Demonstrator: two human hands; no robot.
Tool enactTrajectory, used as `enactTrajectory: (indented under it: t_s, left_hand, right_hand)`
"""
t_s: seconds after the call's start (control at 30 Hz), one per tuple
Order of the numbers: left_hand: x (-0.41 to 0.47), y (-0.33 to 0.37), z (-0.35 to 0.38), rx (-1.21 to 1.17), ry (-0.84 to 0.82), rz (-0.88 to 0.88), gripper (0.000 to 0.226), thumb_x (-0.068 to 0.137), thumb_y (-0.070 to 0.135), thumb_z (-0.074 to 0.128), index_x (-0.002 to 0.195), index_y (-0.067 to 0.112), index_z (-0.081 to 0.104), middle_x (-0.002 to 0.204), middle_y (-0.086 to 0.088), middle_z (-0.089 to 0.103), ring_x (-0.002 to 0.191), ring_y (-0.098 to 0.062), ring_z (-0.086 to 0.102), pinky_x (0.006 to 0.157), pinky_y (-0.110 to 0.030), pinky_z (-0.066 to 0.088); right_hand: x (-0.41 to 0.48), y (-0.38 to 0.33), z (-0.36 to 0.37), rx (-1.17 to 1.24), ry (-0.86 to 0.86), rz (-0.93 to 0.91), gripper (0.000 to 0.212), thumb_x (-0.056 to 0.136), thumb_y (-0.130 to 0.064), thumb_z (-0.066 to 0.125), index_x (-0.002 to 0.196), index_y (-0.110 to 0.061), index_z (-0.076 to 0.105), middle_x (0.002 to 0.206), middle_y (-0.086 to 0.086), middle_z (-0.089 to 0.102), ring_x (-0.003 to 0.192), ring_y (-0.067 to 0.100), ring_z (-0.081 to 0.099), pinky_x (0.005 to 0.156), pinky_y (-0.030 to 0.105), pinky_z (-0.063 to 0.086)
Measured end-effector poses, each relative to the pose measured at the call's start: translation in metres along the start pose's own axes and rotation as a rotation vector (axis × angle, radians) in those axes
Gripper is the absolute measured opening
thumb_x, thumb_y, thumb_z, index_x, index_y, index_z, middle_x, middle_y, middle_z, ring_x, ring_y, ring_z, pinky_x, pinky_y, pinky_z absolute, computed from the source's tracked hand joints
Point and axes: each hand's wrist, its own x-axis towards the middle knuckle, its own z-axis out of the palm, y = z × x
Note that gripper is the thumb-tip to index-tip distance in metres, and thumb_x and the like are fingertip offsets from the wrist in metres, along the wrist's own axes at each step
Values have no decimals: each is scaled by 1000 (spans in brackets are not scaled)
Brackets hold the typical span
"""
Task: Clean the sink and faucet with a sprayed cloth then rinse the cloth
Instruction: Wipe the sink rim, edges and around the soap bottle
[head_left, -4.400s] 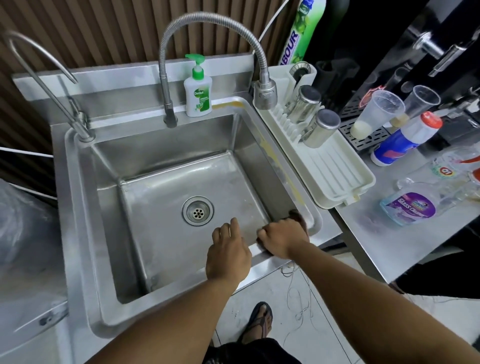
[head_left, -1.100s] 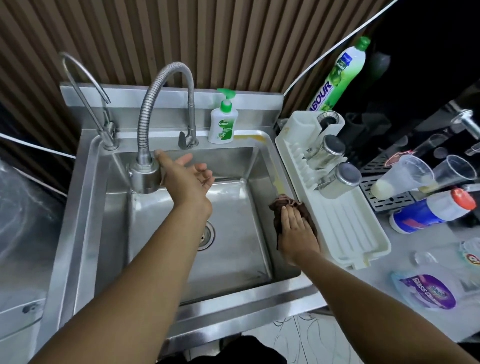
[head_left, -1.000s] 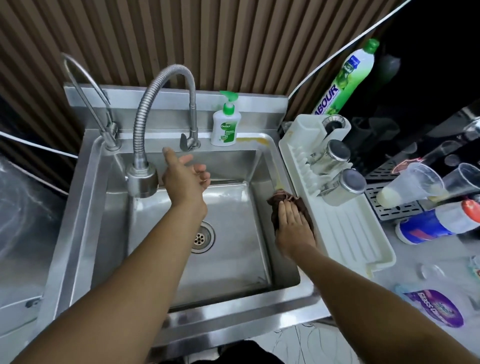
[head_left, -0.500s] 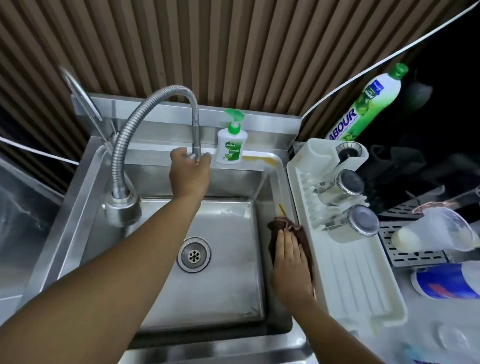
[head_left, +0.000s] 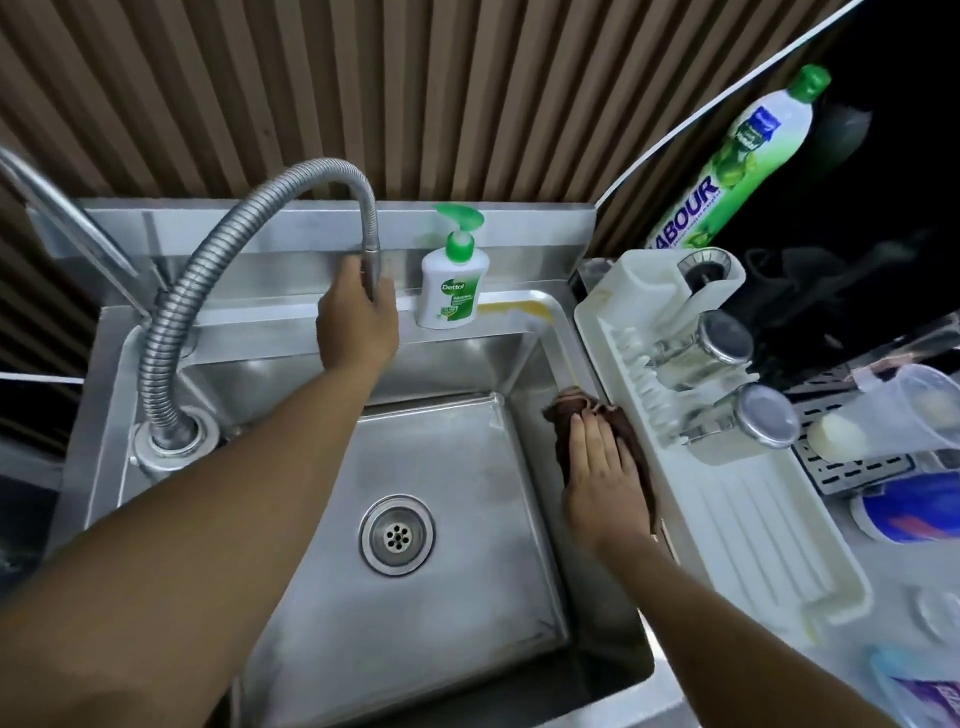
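A steel sink (head_left: 452, 467) fills the middle of the view, with a round drain (head_left: 397, 535) in its floor. A flexible ribbed faucet (head_left: 223, 249) arches from the back rim over to the sink's left side, its head (head_left: 176, 436) hanging low there. My left hand (head_left: 358, 317) is closed around the faucet's upright base at the back rim. My right hand (head_left: 602, 478) lies flat, fingers together, pressing a dark brown cloth (head_left: 582, 410) against the sink's right rim and wall.
A Dettol soap pump (head_left: 452, 286) stands on the back rim beside my left hand. A white drying rack (head_left: 743, 519) with two steel shakers (head_left: 727, 384) sits right of the sink. A green-capped detergent bottle (head_left: 737, 156), plastic cups (head_left: 893, 415) and spray bottles crowd the counter further right. A thin second tap (head_left: 67, 223) rises at left.
My left hand left the faucet head after swinging it left, and reached back to grasp the faucet's base. My right hand kept pressing the cloth along the right rim.
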Motion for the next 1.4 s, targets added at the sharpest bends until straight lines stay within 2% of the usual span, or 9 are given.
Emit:
enactTrajectory:
  t_s: [0.23,0.37,0.47,0.6,0.77,0.9,1.03,1.27,1.4]
  left_hand:
    - [6,-23,7,111,17,124,18,100,33,54,101,15,50,95,-12,70,86,-39,63,72,-44,51]
    - [6,-24,6,104,-4,134,19,100,32,53,98,15,46,93,-13,68,85,-42,60,72,-50,52]
    - [5,-24,5,85,-19,131,20,100,33,52,96,15,45,90,-12,66,82,-42,59,69,-49,51]
    - [5,-26,4,119,-18,136,22,100,35,51,94,14,46,86,-12,66,79,-40,55,65,-44,45]
    - [6,-29,5,152,-8,150,23,101,36,51,94,15,45,85,-13,67,78,-43,55,65,-45,46]
    - [8,-31,6,145,-2,160,22,100,36,52,96,14,47,85,-12,68,80,-44,56,68,-48,50]
    - [7,-29,6,135,-7,159,22,100,36,54,96,16,46,85,-11,68,81,-44,57,71,-50,52]
    - [4,-26,4,133,-19,155,22,100,35,54,94,15,45,85,-13,67,80,-44,56,68,-47,50]
    - [4,-26,4,135,-17,152,22,100,34,53,94,15,45,85,-13,67,80,-45,55,66,-46,47]
  right_hand:
    - [77,-11,-5,5,-78,3,78,81,-25,20,153,3,29,158,19,36,147,33,33,118,44,27]
    - [67,-9,0,-9,-35,32,77,80,-12,56,152,1,33,156,18,40,145,32,37,117,43,29]
    - [26,-5,5,11,-22,78,79,72,-6,65,148,1,41,147,23,48,139,35,41,114,43,26]
    - [-18,-4,6,-23,-74,92,75,73,-7,49,147,2,42,143,27,50,136,39,42,111,46,26]
    - [33,-14,4,-9,-52,109,76,76,-17,38,150,2,36,150,22,45,142,34,40,113,45,34]
    - [102,-23,-5,17,-89,94,78,88,-32,23,159,-4,8,166,16,16,154,27,12,123,41,12]
    - [143,-28,-11,-6,-97,66,84,95,-28,46,159,-6,-4,168,12,2,155,24,0,124,37,2]
    - [65,-16,4,49,4,90,80,77,-7,57,153,3,31,154,23,40,144,33,38,116,46,31]
    - [11,-12,11,31,4,109,76,75,-8,45,150,2,38,148,23,47,140,34,43,113,44,25]
